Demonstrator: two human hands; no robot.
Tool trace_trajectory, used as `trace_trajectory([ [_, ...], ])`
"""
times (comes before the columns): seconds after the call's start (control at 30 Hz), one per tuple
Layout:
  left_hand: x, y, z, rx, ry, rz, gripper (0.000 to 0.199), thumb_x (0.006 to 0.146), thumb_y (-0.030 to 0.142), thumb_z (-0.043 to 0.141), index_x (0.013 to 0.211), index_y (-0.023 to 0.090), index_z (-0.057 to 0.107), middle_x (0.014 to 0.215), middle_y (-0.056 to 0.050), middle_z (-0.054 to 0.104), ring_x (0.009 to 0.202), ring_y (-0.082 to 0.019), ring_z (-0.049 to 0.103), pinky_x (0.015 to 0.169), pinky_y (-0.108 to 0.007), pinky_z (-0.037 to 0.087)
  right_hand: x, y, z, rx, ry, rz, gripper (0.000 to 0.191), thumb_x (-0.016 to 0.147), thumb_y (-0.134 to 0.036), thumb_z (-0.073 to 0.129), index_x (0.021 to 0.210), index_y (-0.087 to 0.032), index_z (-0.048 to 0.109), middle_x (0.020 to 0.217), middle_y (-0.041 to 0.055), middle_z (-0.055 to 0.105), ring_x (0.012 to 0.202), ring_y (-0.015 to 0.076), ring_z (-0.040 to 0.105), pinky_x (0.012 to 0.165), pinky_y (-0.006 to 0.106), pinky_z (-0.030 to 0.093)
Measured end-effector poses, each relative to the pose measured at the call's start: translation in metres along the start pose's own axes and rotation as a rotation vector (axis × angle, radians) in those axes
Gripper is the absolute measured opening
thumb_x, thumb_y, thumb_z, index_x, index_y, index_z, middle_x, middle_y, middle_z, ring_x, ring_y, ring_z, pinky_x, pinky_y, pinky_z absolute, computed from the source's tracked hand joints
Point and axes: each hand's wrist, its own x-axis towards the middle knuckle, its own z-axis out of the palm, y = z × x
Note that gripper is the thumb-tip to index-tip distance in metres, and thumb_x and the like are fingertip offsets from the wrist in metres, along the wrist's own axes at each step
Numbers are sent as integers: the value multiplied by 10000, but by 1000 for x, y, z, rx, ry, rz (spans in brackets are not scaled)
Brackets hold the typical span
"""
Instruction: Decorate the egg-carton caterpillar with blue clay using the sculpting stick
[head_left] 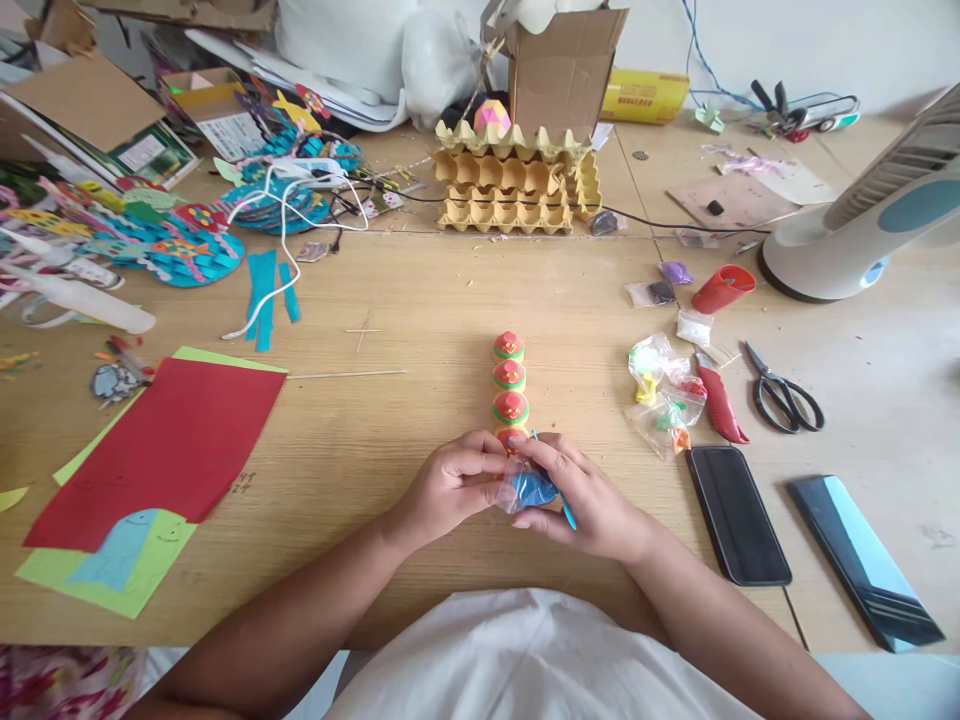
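Observation:
Between my hands is a small clear plastic bag [531, 487] with a dark blue, clay-like lump inside. My left hand [459, 482] pinches the bag's left edge between thumb and fingers. On the other side, my right hand [589, 495] has its fingers curled round the bag and also holds a thin light-blue stick tool [569, 512]. Just beyond my fingers stands a row of egg-carton cups [510, 376] coloured red, green and yellow, with little faces on them. The nearest cup is partly hidden by my hands.
Right of my hands lie small bags of coloured clay [667, 400], a red-handled cutter [721, 402], scissors [787, 395] and a black phone [739, 515]. Red paper [172, 440] lies left. Egg-carton strips [502, 210] sit at the back, and a fan [847, 225] stands back right.

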Motion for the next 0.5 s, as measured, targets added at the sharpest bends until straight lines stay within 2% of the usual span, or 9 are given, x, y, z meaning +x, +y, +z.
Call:
trace_trajectory([
  [0.13, -1, 0, 0, 33, 11, 62, 222, 892, 216, 793, 1109, 263, 802, 1011, -52, 713, 952, -167, 718, 835, -274, 602, 1, -1, 0, 21, -21, -13, 814, 979, -457, 681, 1631, -240, 243, 1380, 171, 599, 1259, 294, 597, 1003, 422, 579],
  [0.27, -2, 3, 0, 133, 36, 133, 138, 878, 219, 806, 1015, 222, 791, 983, -61, 718, 922, -176, 712, 832, -303, 595, 2, -4, -1, 45, -58, 2, 812, 979, -445, 685, 1630, -246, 241, 1375, 171, 599, 1233, 288, 621, 977, 413, 593],
  [0.5, -1, 7, 1, 221, 48, 173, 41, 905, 215, 771, 945, 207, 766, 934, -46, 704, 866, -148, 685, 783, -269, 575, 1, -4, 1, 47, -84, 23, 801, 981, -435, 684, 1626, -249, 248, 1381, 181, 592, 1254, 295, 615, 993, 431, 589],
])
